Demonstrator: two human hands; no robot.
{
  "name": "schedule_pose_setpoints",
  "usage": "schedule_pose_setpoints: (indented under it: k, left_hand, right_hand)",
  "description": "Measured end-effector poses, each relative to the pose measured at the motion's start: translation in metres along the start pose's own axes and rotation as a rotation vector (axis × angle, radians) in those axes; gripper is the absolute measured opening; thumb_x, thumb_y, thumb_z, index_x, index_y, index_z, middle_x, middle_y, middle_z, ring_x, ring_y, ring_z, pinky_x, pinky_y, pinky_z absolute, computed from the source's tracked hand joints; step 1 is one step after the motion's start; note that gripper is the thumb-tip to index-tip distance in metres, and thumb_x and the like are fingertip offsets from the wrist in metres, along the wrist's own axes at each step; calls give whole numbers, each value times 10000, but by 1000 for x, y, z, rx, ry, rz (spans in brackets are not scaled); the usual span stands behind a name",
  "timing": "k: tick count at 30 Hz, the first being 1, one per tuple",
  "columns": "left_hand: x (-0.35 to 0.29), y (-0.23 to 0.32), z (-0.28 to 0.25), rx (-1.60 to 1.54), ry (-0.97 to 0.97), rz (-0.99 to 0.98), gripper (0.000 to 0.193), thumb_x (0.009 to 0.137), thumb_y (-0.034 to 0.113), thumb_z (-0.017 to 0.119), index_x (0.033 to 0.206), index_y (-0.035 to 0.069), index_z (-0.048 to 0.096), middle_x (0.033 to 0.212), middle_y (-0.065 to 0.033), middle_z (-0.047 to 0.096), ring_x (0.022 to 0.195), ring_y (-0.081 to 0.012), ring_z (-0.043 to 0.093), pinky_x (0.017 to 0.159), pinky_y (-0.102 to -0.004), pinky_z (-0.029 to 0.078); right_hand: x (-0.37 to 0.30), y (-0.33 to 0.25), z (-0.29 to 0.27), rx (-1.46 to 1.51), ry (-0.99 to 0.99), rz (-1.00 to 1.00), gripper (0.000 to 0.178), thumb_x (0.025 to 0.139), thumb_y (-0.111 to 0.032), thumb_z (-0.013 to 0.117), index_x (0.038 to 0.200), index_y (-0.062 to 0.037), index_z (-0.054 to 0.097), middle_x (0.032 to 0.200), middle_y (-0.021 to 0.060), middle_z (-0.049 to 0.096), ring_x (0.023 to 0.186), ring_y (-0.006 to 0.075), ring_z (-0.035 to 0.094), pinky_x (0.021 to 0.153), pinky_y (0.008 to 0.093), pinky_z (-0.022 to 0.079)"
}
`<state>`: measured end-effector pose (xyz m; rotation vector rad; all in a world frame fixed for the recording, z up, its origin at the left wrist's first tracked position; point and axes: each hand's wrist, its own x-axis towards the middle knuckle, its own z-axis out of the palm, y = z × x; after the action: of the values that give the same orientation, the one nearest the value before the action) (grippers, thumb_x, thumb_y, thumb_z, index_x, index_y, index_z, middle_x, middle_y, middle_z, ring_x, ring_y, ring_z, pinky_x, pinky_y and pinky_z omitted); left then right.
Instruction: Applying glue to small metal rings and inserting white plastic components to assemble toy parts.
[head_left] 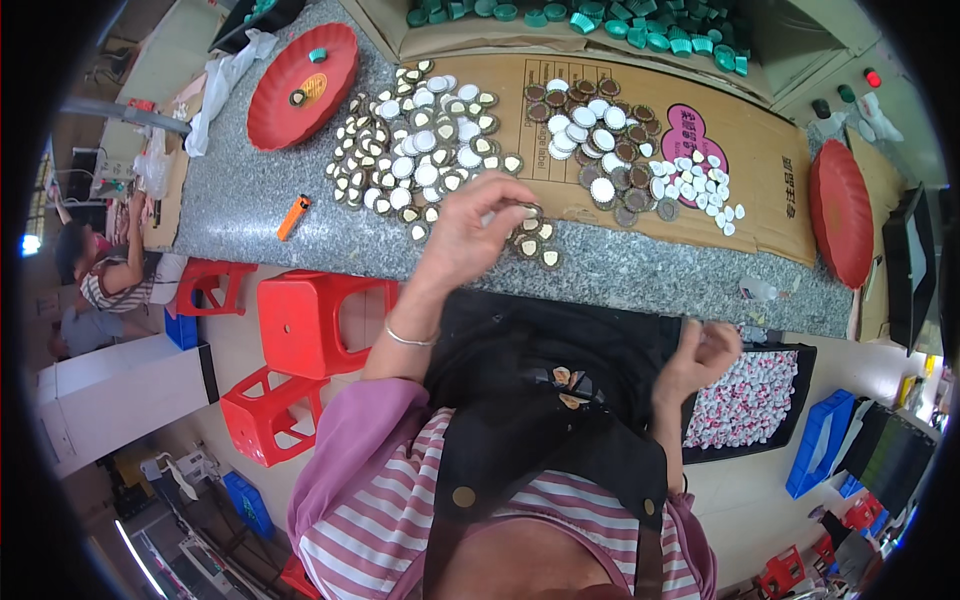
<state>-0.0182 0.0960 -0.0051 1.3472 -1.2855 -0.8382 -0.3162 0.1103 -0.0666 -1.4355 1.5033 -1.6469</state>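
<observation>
At the counter's front edge, my left hand (472, 228) pinches a small dark fluted disc (531, 211) with a pale centre. Several like it lie just under the fingertips, and a large heap of dark discs with cream pieces (385, 160), mixed with white round ones, spreads to the left. My right hand (700, 362) is below the counter edge, beside a black tray (797, 400) full of small white-and-pink pieces. Its fingers are curled in, and whatever they may hold is hidden. Further right on the cardboard sit white fluted discs (592, 130), brown fluted discs (640, 177) and small white pieces (700, 188).
A red scalloped plate (265, 110) stands at the left, another red plate (838, 215) at the right. An orange lighter (293, 217) lies on the granite counter (225, 210). Green fluted cups (640, 38) fill the shelf behind. Red stools (300, 320) stand below, left; another person (120, 265) sits far left.
</observation>
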Motion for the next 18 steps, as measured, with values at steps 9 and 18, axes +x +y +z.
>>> schedule_pose_setpoints:
  k: [9, 18]
  left_hand:
    - [43, 5, 36, 637, -63, 398, 149, 679, 79, 668, 816, 30, 635, 900, -91, 534, 832, -269, 508, 738, -359, 422]
    - [51, -7, 72, 597, -155, 312, 178, 707, 23, 624, 870, 37, 556, 820, -99, 536, 797, -288, 520, 690, -390, 418]
  right_hand:
    - [97, 29, -33, -218, 75, 11, 710, 743, -23, 682, 1319, 20, 270, 1313, 184, 395, 1210, 243, 380, 1029, 364, 267]
    - [106, 30, -18, -101, -78, 28, 341, 850, -50, 565, 1153, 18, 426, 993, 81, 503, 941, 155, 516, 861, 276, 411]
